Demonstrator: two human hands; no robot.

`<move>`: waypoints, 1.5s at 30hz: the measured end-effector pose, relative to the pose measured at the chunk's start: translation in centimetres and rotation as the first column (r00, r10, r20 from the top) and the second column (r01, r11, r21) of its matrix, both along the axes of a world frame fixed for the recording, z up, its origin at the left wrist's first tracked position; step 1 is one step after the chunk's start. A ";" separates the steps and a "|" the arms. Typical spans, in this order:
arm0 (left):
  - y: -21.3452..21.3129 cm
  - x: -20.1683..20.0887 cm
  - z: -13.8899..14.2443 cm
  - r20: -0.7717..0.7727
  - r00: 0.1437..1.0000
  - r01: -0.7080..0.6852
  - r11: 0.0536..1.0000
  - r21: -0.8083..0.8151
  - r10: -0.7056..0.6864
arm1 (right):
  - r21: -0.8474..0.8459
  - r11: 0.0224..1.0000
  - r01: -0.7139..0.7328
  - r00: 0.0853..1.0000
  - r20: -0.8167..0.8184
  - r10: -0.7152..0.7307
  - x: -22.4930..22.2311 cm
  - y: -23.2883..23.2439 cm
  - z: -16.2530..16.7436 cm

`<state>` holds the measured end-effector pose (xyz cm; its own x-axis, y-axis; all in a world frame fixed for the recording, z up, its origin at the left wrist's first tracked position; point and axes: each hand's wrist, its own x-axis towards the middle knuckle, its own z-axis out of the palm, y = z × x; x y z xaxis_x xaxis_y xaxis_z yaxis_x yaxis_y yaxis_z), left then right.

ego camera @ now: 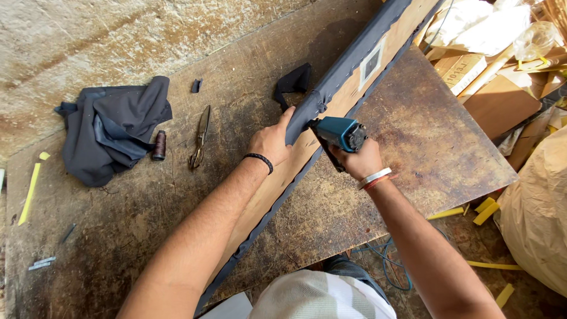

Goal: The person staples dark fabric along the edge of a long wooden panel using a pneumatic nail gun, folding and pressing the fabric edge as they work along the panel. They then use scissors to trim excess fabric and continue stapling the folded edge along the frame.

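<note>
Pressing the teal staple gun (341, 133) in your right hand's (358, 160) clenched grip, you pinch grey fabric (331, 88) on the wooden panel (277, 183) with your left hand (270, 143), across the table (413, 147).

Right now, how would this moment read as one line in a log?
left hand: presses grey fabric onto wooden panel | right hand: grips teal staple gun at panel edge | scissors: lying on table

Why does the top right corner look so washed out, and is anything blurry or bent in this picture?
Head view: sunlight overexposes the white bags at top right; the workbench is evenly lit, with a dark shadow beside the fabric-wrapped panel. The hands, left and right, and the teal staple gun are sharp. The wide lens stretches the forearms.
</note>
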<state>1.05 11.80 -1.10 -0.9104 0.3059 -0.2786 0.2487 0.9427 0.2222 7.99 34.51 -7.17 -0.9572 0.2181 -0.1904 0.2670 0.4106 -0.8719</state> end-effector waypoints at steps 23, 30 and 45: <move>-4.3 1.9 0.5 0.195 0.979 0.011 0.974 0.224 -0.056 | 0.394 0.902 -0.179 0.950 0.306 0.054 2.8 -1.9 -6.3; -7.7 4.4 -3.0 0.308 0.938 -0.030 0.846 0.532 -0.160 | 0.335 0.932 -0.140 0.988 0.103 0.112 5.1 -5.2 -5.7; -15.5 10.8 -9.8 0.435 0.751 -0.318 0.305 0.898 -0.497 | -0.486 0.588 0.647 0.681 0.020 -0.732 4.8 -20.8 -6.4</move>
